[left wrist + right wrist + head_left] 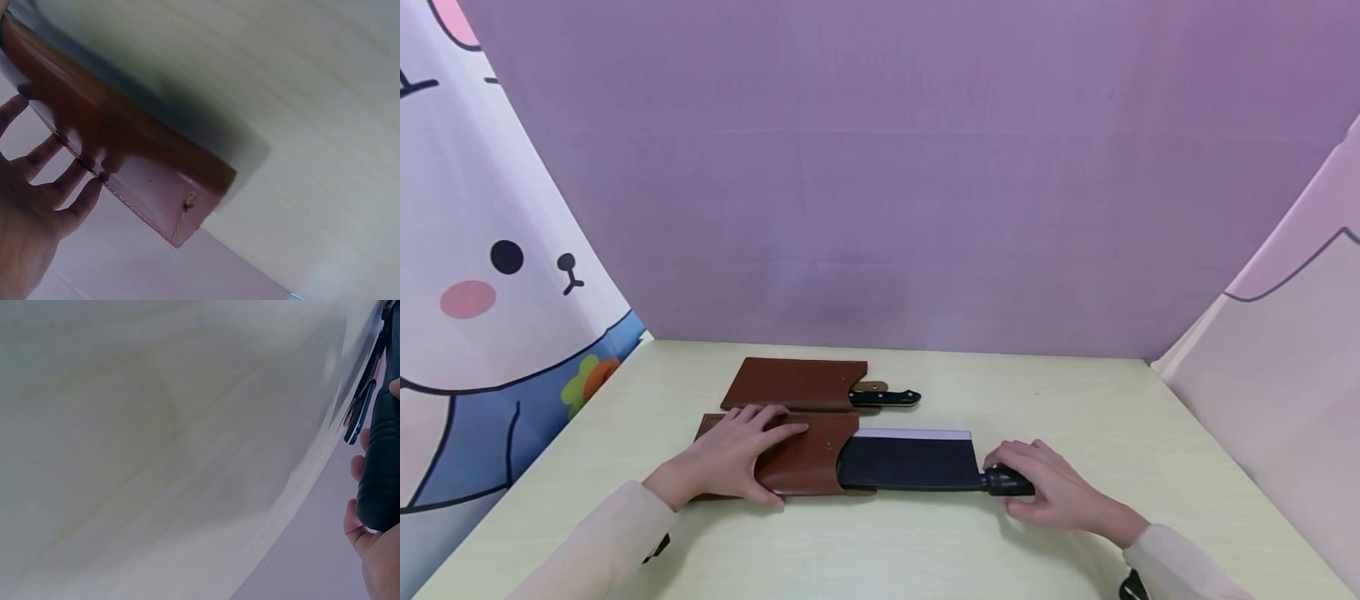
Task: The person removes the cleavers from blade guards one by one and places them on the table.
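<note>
A black-bladed cleaver with a pale edge lies partly inside a brown leather sheath, its inner blade hidden. My left hand spans that sheath, thumb at the near edge and fingers toward the far one. In the left wrist view the fingertips of the left hand meet the stitched edge of the sheath. With my right hand I grip the cleaver's black handle. The right wrist view shows the ridged handle with fingers around it.
Just behind, a second brown sheath lies on the pale table, with a knife's black riveted handle sticking out to the right. A purple cloth hangs beyond the table. Printed cloth borders the left side.
</note>
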Demonstrator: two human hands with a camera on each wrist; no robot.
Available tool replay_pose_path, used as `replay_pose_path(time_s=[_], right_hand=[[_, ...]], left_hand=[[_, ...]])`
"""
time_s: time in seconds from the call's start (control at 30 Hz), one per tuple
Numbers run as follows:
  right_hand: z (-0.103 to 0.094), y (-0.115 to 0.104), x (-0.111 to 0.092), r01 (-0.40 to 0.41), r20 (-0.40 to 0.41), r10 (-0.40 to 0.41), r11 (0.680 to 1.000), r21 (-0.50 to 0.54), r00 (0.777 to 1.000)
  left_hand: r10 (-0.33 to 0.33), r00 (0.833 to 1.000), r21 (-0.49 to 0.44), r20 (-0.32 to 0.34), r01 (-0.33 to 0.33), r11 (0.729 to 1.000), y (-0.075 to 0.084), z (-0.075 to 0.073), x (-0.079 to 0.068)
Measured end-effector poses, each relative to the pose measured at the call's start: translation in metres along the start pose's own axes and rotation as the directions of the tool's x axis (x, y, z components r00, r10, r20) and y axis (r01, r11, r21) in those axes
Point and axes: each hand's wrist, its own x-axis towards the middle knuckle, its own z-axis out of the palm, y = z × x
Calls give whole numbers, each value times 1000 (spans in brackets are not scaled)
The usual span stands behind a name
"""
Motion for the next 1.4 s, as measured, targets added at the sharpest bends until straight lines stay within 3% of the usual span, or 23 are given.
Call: replay_pose_path(time_s=[1.4], right_hand=[[-15, 24, -31, -20, -39, 21, 999, 33, 999]], left_hand=[[-14, 1000, -16, 17, 14, 1000, -4, 3, -3]])
